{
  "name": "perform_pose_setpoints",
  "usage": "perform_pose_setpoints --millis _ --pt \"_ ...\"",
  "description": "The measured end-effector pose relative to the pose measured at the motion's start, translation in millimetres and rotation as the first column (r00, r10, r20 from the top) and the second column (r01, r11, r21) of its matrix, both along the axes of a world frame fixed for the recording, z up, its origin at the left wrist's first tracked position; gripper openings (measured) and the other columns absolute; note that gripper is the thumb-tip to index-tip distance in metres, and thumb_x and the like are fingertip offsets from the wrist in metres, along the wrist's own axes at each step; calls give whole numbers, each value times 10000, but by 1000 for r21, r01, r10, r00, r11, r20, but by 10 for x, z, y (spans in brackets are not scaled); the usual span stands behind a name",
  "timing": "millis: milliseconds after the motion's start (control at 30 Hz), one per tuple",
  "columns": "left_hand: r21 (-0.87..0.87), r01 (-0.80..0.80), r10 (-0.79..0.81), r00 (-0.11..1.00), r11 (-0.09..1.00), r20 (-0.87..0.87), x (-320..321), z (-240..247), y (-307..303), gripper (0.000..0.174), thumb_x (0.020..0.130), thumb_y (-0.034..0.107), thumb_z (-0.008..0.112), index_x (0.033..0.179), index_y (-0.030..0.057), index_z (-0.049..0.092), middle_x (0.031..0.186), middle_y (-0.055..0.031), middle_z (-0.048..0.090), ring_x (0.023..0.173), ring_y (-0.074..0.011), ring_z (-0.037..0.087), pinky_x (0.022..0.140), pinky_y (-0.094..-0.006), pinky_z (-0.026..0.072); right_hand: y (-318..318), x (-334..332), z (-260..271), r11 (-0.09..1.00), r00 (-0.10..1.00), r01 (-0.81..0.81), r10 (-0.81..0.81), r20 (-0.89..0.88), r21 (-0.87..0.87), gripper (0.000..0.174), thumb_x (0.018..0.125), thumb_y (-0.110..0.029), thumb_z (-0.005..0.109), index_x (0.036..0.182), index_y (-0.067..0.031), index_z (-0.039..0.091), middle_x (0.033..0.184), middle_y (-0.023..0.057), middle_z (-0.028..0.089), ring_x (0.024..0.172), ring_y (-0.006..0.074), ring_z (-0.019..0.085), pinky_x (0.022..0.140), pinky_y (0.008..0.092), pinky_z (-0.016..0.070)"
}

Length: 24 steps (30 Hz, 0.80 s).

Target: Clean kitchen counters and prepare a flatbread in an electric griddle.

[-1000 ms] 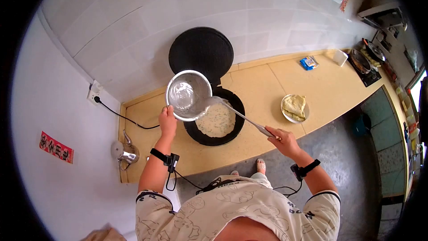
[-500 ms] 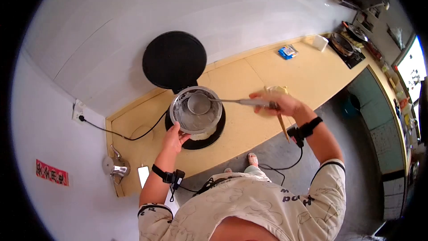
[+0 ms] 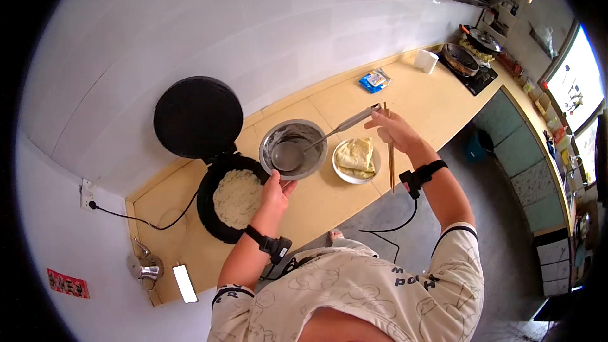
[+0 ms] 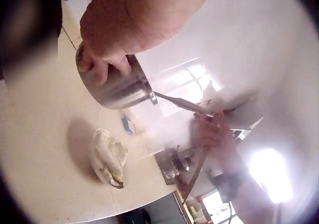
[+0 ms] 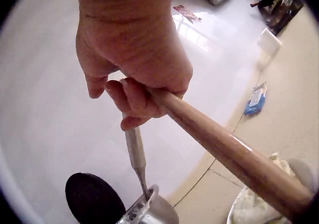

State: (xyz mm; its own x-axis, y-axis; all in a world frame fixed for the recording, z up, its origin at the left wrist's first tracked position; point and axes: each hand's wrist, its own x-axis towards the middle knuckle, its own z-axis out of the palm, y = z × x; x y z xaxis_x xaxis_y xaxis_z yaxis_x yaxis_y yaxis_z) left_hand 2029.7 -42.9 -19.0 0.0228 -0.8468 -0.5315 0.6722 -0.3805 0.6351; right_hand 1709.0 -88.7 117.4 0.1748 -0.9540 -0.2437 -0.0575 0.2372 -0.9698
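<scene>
My left hand (image 3: 276, 191) grips the rim and side of a metal bowl (image 3: 280, 132), fingers spread beneath it in the left wrist view. A metal ladle (image 3: 287, 157) lies inside, its long handle slanting up over the rim to my right hand (image 3: 398, 133). Wooden chopsticks (image 5: 224, 139) are gripped in that hand's curled fingers, pointing down toward the counter edge. Those fingers also meet the ladle handle (image 5: 134, 146). Left of the bowl, an open black electric griddle (image 3: 206, 206) contains a pale, green-flecked round of batter (image 3: 235, 199).
Folded pancakes (image 3: 356, 155) sit in a white dish (image 3: 344, 176) on the counter. The griddle's black lid (image 3: 198, 117) stands raised toward the wall. Behind are a blue packet (image 3: 375, 80) and a white roll (image 3: 425, 61). A phone (image 3: 185, 284) and metal kettle (image 3: 149, 270) are at left.
The bowl has moved right, off the griddle to its side, with the ladle now leaning inside it. The chopsticks in my right hand have come into clear view. The head view has shifted right.
</scene>
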Motion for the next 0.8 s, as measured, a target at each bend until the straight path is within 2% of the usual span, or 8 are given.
perform_pose_setpoints --millis 100,133,233,400,467,633,700,800 --pt "18 -84 84 996 996 7 -378 -43 -263 339 968 282 369 1123 -9 450 1033 -140 549 940 -243 578 831 -372 537 -128 -255 -161 993 996 86 -86 -4 -78 445 915 -320 485 1186 33 479 885 98 616 475 42 326 403 196 275" --pt "-5 -102 102 995 995 3 -458 -268 -444 329 968 286 365 1117 6 453 1011 -125 553 937 -240 574 832 -360 532 -216 -406 -312 986 986 140 -147 -75 -95 384 901 -298 524 1157 -13 501 848 93 607 459 34 347 419 183 301" --pt "39 -182 180 983 983 40 -632 -478 -735 320 974 310 345 1114 50 468 1059 -78 558 941 -191 567 814 -314 502 -287 -669 -522 973 957 203 -221 -190 -109 361 910 -263 488 1172 -17 519 794 67 611 450 41 367 412 197 310" --pt "44 -310 306 948 950 91 -776 -879 -1114 309 961 322 387 1111 65 469 1048 -78 562 929 -204 583 795 -316 522 -373 -1048 -840 984 965 144 -164 -205 -107 323 926 -246 451 1132 -16 547 766 47 616 449 49 389 412 206 330" --pt "13 -276 274 958 961 87 -820 -978 -1151 306 949 308 425 1131 64 450 1119 -100 535 950 -240 583 823 -330 519 -225 -1098 -787 984 950 143 -167 -265 -106 344 939 -252 430 1161 -9 529 758 56 623 436 56 419 412 203 351" --pt "8 -309 309 951 951 1 -955 -1194 -1348 350 957 325 400 1200 74 419 1168 -92 508 1012 -232 537 880 -359 480 -61 -972 -377 987 955 141 -155 -251 -75 373 965 -263 376 1188 11 496 687 83 633 379 67 447 386 195 369" --pt "-29 -327 324 943 945 -70 -1023 -1158 -1346 361 953 321 412 1210 67 410 1194 -97 492 1033 -240 526 905 -365 470 -83 -938 -255 992 976 79 -98 -196 -101 389 959 -267 383 1215 12 472 690 74 635 410 69 469 403 198 381" --pt "18 -402 402 914 916 -55 -1059 -1051 -1359 415 942 308 441 1224 11 373 1191 -130 452 1041 -285 535 893 -366 493 -105 -724 45 994 978 -26 4 -208 -105 368 957 -248 393 1208 7 479 675 67 629 413 53 444 407 181 362"
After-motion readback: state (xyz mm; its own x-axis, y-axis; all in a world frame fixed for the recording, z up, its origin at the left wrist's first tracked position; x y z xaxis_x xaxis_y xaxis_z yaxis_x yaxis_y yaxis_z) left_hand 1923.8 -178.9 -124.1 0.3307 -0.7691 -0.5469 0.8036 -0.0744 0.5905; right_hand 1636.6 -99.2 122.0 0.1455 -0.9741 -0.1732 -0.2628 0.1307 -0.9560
